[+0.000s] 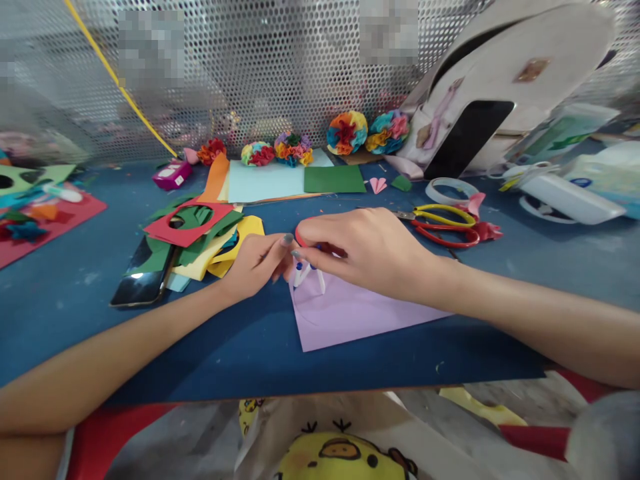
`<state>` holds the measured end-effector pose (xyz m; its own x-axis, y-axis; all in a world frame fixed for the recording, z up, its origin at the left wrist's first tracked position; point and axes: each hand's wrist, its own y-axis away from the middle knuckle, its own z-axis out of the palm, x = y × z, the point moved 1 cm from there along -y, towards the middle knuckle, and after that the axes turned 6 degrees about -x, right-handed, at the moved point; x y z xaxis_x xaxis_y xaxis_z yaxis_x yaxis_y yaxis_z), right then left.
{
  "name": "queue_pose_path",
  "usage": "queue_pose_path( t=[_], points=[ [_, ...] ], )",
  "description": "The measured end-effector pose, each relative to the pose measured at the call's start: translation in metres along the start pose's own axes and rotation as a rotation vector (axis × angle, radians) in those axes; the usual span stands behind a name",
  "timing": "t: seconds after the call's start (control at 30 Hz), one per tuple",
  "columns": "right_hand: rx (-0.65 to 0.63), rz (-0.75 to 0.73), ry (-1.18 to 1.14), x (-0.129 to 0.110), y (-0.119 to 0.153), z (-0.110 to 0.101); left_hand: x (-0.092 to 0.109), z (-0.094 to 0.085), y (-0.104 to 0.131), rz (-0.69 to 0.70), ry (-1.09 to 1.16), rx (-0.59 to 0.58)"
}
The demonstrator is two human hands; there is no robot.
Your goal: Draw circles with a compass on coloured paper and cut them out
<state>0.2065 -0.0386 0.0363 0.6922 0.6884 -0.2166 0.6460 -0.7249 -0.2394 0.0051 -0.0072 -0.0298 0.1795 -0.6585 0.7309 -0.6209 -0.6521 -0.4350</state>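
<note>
A lilac sheet [340, 317] lies on the blue table, with a faint curved line near its left part. Over its upper edge is my right hand [370, 250], its fingers closed round a small white and blue tool [314, 275] with two legs that looks like a compass. Something red shows beside the right index finger. My left hand [260, 263] is beside the sheet's upper left corner, thumb and fingers drawn together near the right fingertips; what they pinch, if anything, is too small to make out.
Left stand cut paper scraps [187, 227] over a dark phone [143, 280]. Yellow and red scissors [445, 223] and tape [453, 191] lie right. Behind are a green sheet [335, 179], paper flowers [347, 132], and a white bag [520, 73] with a phone [470, 137] against it.
</note>
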Motion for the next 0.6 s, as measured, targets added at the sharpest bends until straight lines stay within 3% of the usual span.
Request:
queue_pose_path(
  t=[0.3,0.47,0.6],
  points=[
    [0.022,0.019,0.073,0.0025,0.0015,0.0009,0.0007,0.0,-0.0007,-0.024,0.013,-0.015],
    [0.052,-0.085,0.058,0.0053,0.0053,-0.0018,0.0006,-0.0002,-0.0009,-0.015,0.024,-0.012],
    [-0.002,-0.195,-0.053,0.0081,0.009,-0.007,0.0014,-0.0007,-0.0013,-0.005,0.03,-0.019]
  ],
)
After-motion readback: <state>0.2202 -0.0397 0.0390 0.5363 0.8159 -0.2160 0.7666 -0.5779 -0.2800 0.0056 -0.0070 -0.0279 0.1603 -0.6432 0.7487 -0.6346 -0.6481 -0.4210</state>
